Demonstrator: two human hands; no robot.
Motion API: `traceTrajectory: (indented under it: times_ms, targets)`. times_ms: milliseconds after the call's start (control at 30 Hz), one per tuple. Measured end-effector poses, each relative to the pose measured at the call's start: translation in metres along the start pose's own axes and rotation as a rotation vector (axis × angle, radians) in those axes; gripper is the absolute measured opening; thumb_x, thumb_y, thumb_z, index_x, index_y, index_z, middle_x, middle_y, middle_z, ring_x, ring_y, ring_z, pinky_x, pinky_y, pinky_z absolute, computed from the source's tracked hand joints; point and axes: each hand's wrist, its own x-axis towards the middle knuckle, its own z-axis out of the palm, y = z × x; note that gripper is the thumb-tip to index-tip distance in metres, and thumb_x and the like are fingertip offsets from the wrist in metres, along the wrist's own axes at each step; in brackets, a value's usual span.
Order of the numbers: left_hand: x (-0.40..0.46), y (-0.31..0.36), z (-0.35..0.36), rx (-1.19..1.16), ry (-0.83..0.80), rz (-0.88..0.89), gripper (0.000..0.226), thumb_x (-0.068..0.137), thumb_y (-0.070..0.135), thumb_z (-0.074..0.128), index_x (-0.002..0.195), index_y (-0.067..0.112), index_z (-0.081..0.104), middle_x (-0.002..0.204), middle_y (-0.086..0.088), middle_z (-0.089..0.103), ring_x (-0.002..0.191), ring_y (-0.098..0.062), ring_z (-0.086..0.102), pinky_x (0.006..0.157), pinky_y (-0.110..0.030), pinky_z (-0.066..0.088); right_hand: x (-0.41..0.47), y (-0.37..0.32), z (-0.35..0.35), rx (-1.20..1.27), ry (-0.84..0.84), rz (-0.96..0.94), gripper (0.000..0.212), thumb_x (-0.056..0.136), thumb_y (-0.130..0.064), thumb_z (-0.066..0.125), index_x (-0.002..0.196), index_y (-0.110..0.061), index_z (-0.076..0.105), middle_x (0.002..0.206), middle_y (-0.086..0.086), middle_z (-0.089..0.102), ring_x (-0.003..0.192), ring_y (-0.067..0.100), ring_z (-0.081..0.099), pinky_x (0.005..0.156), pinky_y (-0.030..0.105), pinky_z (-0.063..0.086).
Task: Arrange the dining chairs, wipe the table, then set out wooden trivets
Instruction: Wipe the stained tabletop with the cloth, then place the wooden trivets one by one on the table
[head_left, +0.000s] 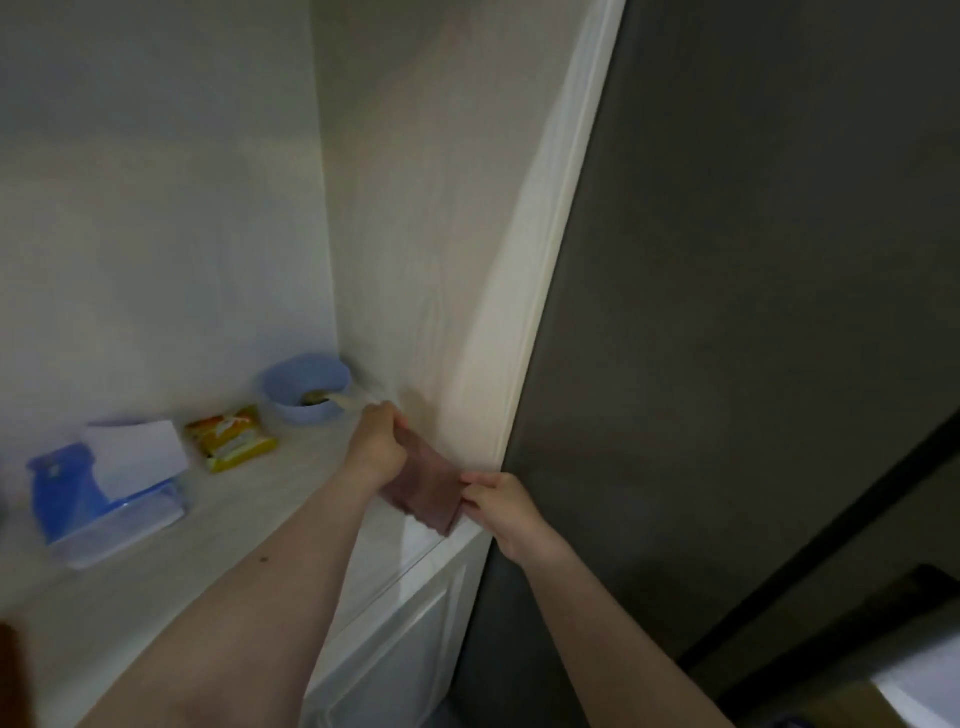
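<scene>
Head view shows both hands pinching a reddish-brown cloth (423, 491) above the table (249, 525): left hand (375, 446) at its far end, right hand (501, 506) at its near corner. Behind stand a blue bowl (306, 387), yellow snack packet (231, 438) and blue tissue box (106, 501); a dark refrigerator (727, 312) flanks the right.

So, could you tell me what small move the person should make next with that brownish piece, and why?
Probably lift it clear of the counter. Both hands, left and right, already pinch opposite ends of the brown piece beside the wall panel, so nothing seems to block it.
</scene>
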Motion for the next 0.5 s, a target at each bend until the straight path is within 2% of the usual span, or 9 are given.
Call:
traceTrajectory:
  times_ms: [67,167,200,267,333,400,500]
  targets:
    - [0.003,-0.008,0.008,0.041,-0.024,0.045,0.028,0.073,-0.007,0.054,0.099,-0.001,0.060,0.110,-0.023,0.051,0.100,-0.035,0.054,0.085,-0.034,0.042,0.000,0.006,0.003,-0.108,0.037,-0.029,0.029,0.088,0.006,0.049,0.110,0.000,0.066,0.102,0.015,0.069,0.089,0.020,0.061,0.082,0.029,0.051]
    - [0.003,-0.017,0.012,0.073,-0.031,0.067,0.030,0.074,-0.006,0.055,0.101,0.005,0.064,0.114,-0.020,0.052,0.105,-0.035,0.054,0.091,-0.037,0.043,-0.007,0.005,0.005,-0.276,0.089,-0.069,0.031,0.087,0.004,0.049,0.113,-0.002,0.066,0.091,0.006,0.066,0.074,0.012,0.058,0.069,0.019,0.045]
    - [0.002,-0.018,0.012,0.077,-0.025,0.071,0.031,0.074,-0.005,0.055,0.100,0.006,0.065,0.114,-0.019,0.053,0.105,-0.035,0.054,0.091,-0.038,0.043,-0.008,0.004,0.004,-0.319,0.105,-0.088,0.032,0.087,0.003,0.050,0.115,-0.001,0.065,0.095,0.007,0.067,0.076,0.012,0.059,0.069,0.017,0.044]
    - [-0.001,-0.017,0.009,0.076,-0.014,0.072,0.031,0.073,-0.006,0.054,0.100,0.006,0.066,0.113,-0.019,0.054,0.105,-0.035,0.054,0.091,-0.037,0.044,-0.012,0.003,0.005,-0.393,0.125,-0.111,0.033,0.088,0.000,0.053,0.119,-0.001,0.063,0.113,0.011,0.067,0.097,0.018,0.063,0.078,0.014,0.042]
    - [-0.006,-0.017,0.007,0.082,-0.013,0.065,0.029,0.075,-0.005,0.054,0.101,0.005,0.066,0.112,-0.019,0.055,0.103,-0.035,0.055,0.090,-0.036,0.044,-0.016,-0.001,0.007,-0.470,0.131,-0.149,0.031,0.089,-0.003,0.054,0.117,-0.003,0.066,0.117,0.009,0.065,0.107,0.020,0.061,0.081,0.010,0.039]
    - [-0.014,-0.018,0.005,0.075,-0.001,0.061,0.027,0.076,-0.005,0.055,0.100,0.004,0.066,0.109,-0.020,0.057,0.102,-0.035,0.056,0.090,-0.033,0.043,-0.018,-0.004,0.008,-0.502,0.144,-0.197,0.027,0.088,-0.004,0.054,0.108,-0.007,0.071,0.114,0.007,0.067,0.104,0.018,0.063,0.083,0.013,0.042]
    - [-0.031,-0.026,0.000,0.038,0.055,0.032,0.024,0.074,-0.006,0.058,0.095,0.001,0.067,0.103,-0.022,0.062,0.099,-0.034,0.058,0.087,-0.029,0.040,-0.026,-0.009,0.016,-0.466,0.056,-0.201,0.024,0.089,-0.003,0.052,0.103,-0.005,0.072,0.104,0.007,0.068,0.092,0.014,0.062,0.076,0.016,0.046]
